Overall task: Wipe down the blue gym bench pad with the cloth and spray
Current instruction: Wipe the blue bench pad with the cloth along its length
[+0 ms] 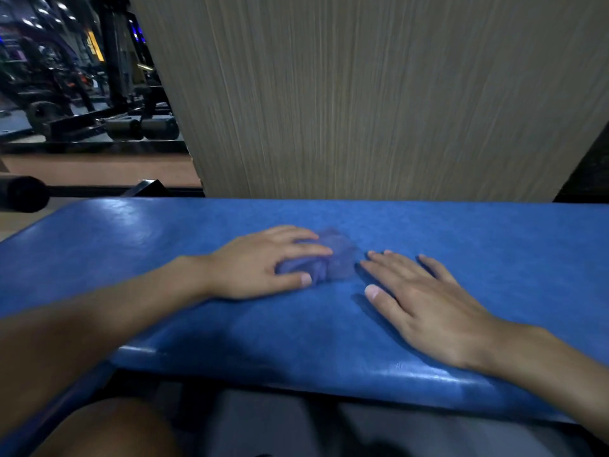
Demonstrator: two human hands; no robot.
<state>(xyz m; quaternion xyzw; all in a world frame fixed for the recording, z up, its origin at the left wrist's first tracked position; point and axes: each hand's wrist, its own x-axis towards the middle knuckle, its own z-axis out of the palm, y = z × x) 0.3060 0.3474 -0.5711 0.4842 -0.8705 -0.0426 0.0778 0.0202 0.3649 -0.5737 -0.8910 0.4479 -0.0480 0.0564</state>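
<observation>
The blue gym bench pad (138, 245) stretches across the view from left to right. A bunched blue-purple cloth (336, 258) lies on the middle of the pad. My left hand (260, 262) lies on top of the cloth, fingers and thumb wrapped over its left part. My right hand (425, 305) rests flat on the pad just right of the cloth, fingers straight and spread. No spray bottle is in view.
A beige wood-grain wall panel (379, 94) rises right behind the pad. Dark gym machines (99, 103) stand at the back left on the floor. A black padded roller (23, 194) sticks out at the left edge. My knee (108, 430) is below the pad's front edge.
</observation>
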